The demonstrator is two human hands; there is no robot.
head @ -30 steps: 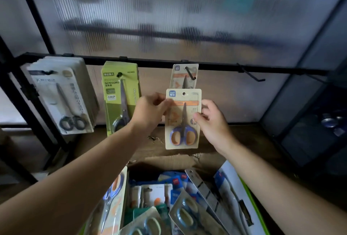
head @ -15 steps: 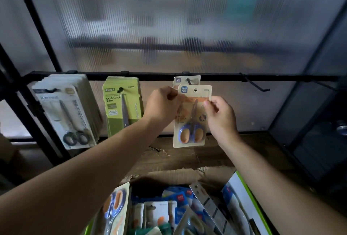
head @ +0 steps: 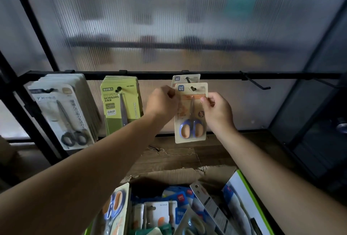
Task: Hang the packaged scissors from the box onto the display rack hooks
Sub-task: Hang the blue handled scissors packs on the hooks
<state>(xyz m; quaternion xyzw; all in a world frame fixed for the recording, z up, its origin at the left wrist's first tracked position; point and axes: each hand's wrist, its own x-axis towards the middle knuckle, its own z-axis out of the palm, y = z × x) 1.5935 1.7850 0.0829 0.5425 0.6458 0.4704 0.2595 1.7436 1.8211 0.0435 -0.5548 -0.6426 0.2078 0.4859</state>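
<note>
Scissors pack, beige card with clear blister and blue-and-orange handles: held upright in front of the black horizontal rack rail, its hang hole at the tip of the black metal hook, whose dark end shows in the hole
Left hand: pinches the pack's upper left edge
Right hand: pinches the upper right edge, thumb on the front face
Matching beige pack: further back on the same hook, mostly hidden by the held one
Green-carded scissors stack: hangs from the rail, left of the hands
White-carded black-handled scissors stack: hangs from the rail, far left
Bare black hook: right of the hands, well apart
Open brown cardboard box: below the hands, holding more packaged scissors
Wooden shelf board: between rack and box
Ribbed translucent panel: behind the rail
</note>
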